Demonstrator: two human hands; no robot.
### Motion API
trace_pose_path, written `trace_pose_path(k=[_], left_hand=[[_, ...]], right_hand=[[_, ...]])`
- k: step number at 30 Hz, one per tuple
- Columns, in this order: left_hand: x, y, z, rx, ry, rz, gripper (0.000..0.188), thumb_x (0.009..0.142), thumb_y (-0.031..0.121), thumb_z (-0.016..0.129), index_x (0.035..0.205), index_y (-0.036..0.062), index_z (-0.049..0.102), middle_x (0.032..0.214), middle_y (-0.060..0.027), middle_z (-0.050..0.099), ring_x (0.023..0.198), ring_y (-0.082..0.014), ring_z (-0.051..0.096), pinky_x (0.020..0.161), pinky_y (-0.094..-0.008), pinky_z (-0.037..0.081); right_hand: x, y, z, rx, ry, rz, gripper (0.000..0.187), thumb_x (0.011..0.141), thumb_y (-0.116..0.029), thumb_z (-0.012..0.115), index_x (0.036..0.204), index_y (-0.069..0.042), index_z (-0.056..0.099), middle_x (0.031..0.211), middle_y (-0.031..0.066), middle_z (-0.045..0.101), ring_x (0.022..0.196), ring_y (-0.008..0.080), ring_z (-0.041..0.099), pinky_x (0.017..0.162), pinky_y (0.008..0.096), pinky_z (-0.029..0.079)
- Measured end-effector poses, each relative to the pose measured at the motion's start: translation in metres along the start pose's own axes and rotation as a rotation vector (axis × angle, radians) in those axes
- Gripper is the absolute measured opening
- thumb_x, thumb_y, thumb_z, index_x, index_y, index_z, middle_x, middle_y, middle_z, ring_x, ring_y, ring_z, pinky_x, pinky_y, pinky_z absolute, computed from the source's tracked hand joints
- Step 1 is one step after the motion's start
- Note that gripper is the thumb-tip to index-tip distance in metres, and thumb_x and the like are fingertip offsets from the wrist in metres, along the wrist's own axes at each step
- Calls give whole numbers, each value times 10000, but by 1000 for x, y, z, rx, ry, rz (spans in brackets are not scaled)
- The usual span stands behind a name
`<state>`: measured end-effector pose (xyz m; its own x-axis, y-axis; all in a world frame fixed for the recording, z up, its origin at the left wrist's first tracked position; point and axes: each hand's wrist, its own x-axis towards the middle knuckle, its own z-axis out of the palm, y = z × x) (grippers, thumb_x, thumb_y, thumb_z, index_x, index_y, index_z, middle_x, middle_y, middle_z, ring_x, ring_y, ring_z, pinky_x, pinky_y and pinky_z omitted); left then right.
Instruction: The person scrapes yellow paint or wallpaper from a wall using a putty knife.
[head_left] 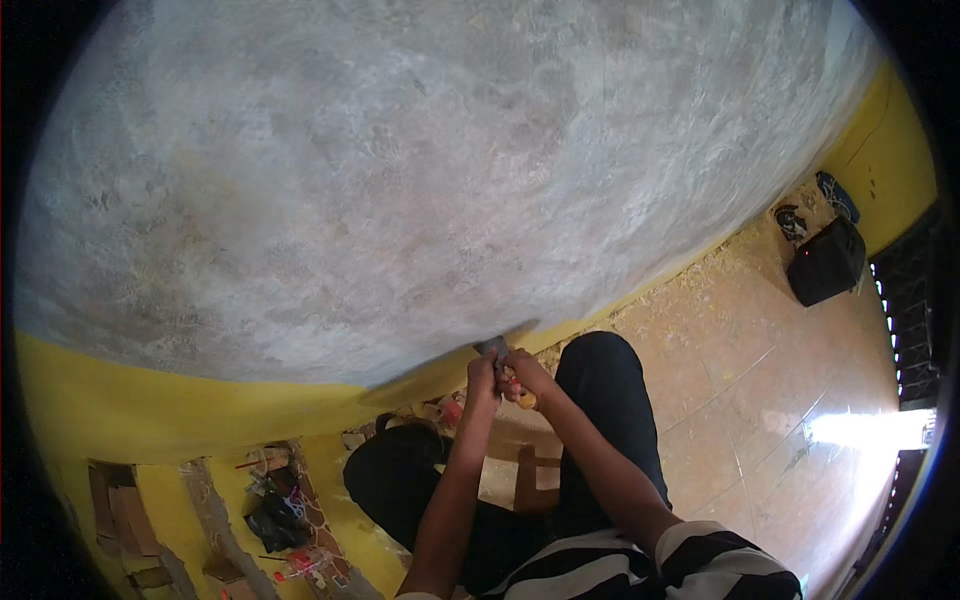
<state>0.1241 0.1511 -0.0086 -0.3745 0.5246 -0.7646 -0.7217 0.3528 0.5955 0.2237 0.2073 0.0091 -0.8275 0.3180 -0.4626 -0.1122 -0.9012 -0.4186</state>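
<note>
A scraper (491,346) with a flat grey blade meets the wall low down, near the line where bare grey gives way to yellow paint. My right hand (528,374) is wrapped round its handle, and the yellowish handle end (526,400) sticks out below the fingers. Close beside it, my left hand (482,379) is closed on the scraper near the blade; its fingertips are partly hidden. The wall (400,190) has a patchy, whitish-grey surface over most of its height, with a yellow band (200,400) along the bottom.
Flakes and dust lie on the tiled floor (720,370) along the wall's foot. A black box-shaped thing (828,262) stands at the far right. To the left, yellow shelf-like compartments hold a black plastic bag (277,522) and clutter. My bent knees flank my arms.
</note>
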Motion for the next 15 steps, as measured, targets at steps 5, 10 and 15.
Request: trace_pose_path(k=[5,10,15], left_hand=[[-13,5,-1,38,-19,-42,425,900,359,474,559,114,418,382,-12,321,256,-177,337,244,-319,258],[-9,12,-6,92,29,-111,444,826,442,572,549,116,454,374,-9,333,237,-159,327,221,-319,279],[-17,20,4,85,46,-157,438,800,481,590,644,71,584,346,-5,330,224,-166,326,206,-317,281]], right_hand=[[8,20,-5,-52,63,-114,228,863,-155,400,669,-40,434,495,74,415,317,173,378,320,318,330],[4,27,8,-120,124,-136,192,860,-159,388,723,-33,436,509,77,423,333,181,405,317,321,344],[11,19,7,-150,163,-156,194,866,-168,373,755,-25,442,532,82,437,341,185,418,317,327,354]])
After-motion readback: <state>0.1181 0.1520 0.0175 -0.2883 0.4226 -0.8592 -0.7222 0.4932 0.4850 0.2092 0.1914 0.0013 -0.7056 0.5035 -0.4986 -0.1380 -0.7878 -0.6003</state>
